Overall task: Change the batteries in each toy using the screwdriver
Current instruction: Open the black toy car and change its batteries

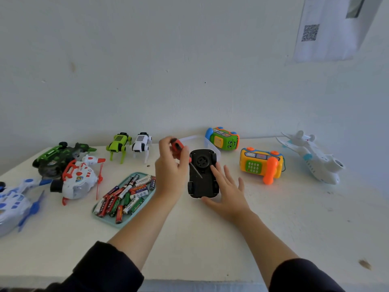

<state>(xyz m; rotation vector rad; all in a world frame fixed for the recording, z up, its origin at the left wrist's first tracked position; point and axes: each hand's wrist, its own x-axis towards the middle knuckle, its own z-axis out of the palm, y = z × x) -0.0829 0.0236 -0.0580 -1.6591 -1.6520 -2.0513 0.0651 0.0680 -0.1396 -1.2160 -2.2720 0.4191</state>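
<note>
Left hand (171, 171): I grip the screwdriver (182, 152), tip over the car (203, 174).
Right hand (227, 189): flat, fingers spread, steadying it.
Progress: car's cover apparently unopened; other toys untouched.

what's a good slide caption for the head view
Left hand holds a red screwdriver to an upturned black toy car steadied by the right hand, beside a battery tray.

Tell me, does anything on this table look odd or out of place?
The black toy car lies upside down, wheels up, between the hands, likely on purpose for reaching its battery cover. The green truck at the far left is also flipped over. The batteries lie jumbled in their tray.
</note>
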